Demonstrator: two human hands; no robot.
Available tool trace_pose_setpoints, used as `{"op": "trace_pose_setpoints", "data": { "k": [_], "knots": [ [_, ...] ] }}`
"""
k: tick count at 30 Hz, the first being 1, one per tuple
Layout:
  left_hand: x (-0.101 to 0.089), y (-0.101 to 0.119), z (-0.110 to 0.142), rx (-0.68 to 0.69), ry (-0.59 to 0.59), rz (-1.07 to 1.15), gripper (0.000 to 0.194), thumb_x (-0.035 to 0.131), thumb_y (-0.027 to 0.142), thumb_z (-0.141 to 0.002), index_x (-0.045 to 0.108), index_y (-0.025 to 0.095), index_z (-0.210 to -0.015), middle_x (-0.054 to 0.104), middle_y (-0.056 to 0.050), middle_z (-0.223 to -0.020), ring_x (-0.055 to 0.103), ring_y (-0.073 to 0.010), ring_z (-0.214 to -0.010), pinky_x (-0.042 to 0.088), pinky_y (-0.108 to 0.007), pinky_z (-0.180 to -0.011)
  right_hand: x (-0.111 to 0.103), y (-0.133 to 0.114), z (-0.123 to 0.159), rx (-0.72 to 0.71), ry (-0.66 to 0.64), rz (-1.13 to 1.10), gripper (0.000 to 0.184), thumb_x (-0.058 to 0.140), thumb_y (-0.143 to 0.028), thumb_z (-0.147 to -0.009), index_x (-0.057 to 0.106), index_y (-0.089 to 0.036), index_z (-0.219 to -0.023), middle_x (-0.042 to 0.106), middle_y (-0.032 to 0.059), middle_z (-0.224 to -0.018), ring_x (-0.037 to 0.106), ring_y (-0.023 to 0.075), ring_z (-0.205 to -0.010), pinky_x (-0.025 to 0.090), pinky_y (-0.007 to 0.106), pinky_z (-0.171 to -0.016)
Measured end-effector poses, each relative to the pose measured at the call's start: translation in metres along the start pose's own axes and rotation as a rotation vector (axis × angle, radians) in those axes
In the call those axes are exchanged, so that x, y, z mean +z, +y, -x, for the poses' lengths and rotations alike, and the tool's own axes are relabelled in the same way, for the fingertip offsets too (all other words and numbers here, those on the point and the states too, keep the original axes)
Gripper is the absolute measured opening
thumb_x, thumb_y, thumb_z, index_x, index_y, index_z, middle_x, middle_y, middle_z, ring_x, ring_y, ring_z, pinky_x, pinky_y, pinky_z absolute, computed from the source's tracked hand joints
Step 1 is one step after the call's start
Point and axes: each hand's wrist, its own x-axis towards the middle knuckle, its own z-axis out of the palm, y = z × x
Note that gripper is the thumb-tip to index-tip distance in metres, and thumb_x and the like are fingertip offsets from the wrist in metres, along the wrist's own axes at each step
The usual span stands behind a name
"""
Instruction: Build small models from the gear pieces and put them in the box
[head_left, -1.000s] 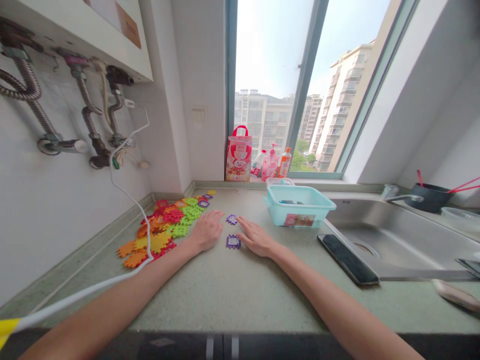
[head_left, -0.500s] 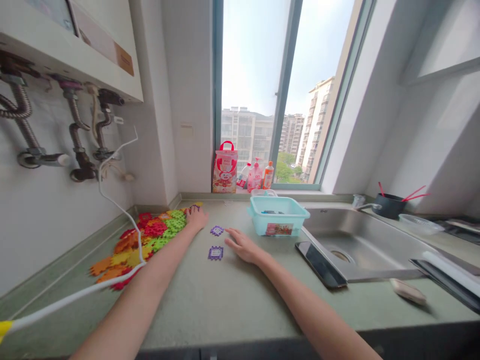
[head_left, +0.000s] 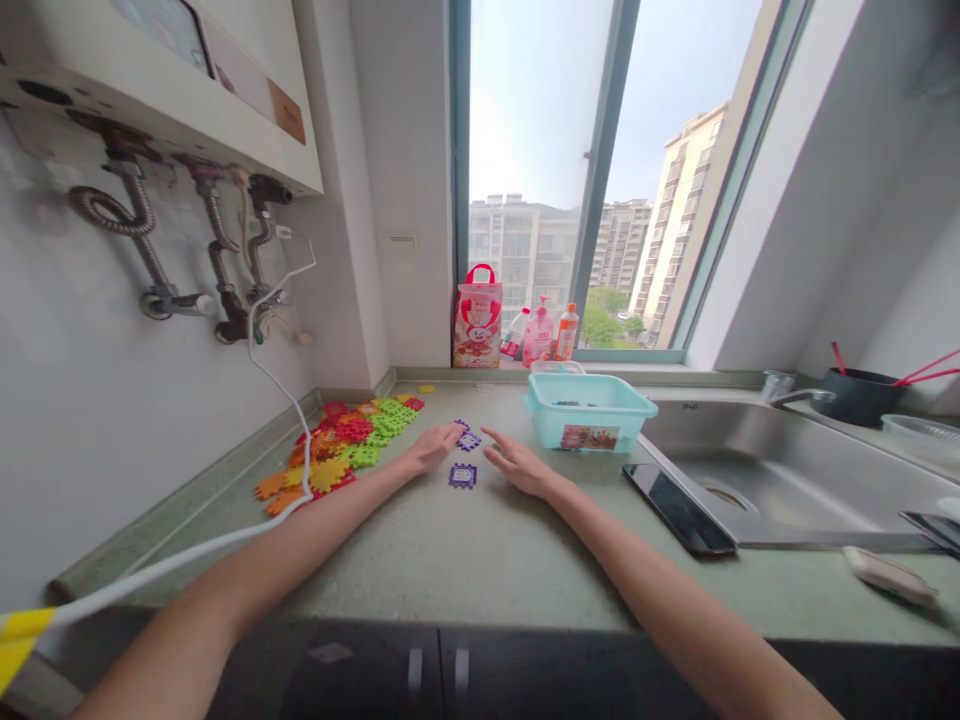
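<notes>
My left hand (head_left: 435, 448) is over the middle of the counter, its fingertips closed on a small purple puzzle piece (head_left: 460, 426) that they partly hide. Right beside that piece lies a second purple puzzle piece (head_left: 470, 441), set at an angle; I cannot tell whether the two touch. A third purple puzzle piece (head_left: 463, 475), with a pale centre, lies flat and nearer to me. My right hand (head_left: 519, 467) rests just right of these pieces, fingers apart and holding nothing.
At left is a pile of red, orange, yellow and green puzzle pieces (head_left: 352, 440), crossed by a white cable (head_left: 305, 440). A turquoise bin (head_left: 589, 415), a phone (head_left: 679, 508) and the sink (head_left: 750, 480) are at right. A yellow piece (head_left: 427, 388) lies near the back wall.
My left hand reached to the far end of the pile, took a purple piece and brought it right, beside the other purple pieces. My right hand has drawn slightly away from them.
</notes>
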Motion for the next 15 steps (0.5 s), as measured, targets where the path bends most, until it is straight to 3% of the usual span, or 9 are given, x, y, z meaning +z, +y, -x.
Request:
{"op": "trace_pose_setpoints", "data": {
  "k": [7, 10, 15],
  "knots": [
    [-0.013, 0.018, 0.044, 0.234, -0.150, 0.215, 0.052, 0.045, 0.048, -0.104, 0.062, 0.025, -0.147, 0.062, -0.004, -0.152, 0.058, -0.0257, -0.140, 0.042, -0.033, -0.118, -0.006, 0.007, 0.006, -0.019, 0.020, 0.058, 0.074, 0.066, -0.046, -0.094, 0.046, -0.019, -0.160, 0.055, 0.0162, -0.158, 0.054, 0.0316, -0.144, 0.040, 0.053, -0.123],
    [-0.017, 0.020, 0.050, 0.322, -0.062, 0.246, 0.048, 0.042, 0.041, -0.105, 0.065, 0.023, -0.143, 0.062, -0.006, -0.152, 0.054, -0.0249, -0.143, 0.038, -0.036, -0.123, -0.007, -0.001, 0.008, -0.053, -0.007, 0.064, 0.071, 0.068, -0.046, -0.094, 0.051, -0.021, -0.157, 0.057, 0.0151, -0.156, 0.055, 0.0319, -0.143, 0.040, 0.051, -0.122],
    [-0.032, 0.013, 0.052, 0.393, 0.054, 0.039, 0.035, 0.049, 0.025, -0.100, 0.075, 0.023, -0.123, 0.073, -0.007, -0.132, 0.062, -0.0249, -0.127, 0.041, -0.042, -0.119, -0.013, -0.012, 0.010, -0.033, -0.082, 0.084, 0.044, 0.062, -0.043, -0.099, 0.072, -0.025, -0.138, 0.056, 0.0154, -0.156, 0.051, 0.0338, -0.148, 0.039, 0.051, -0.122]
  ]
}}
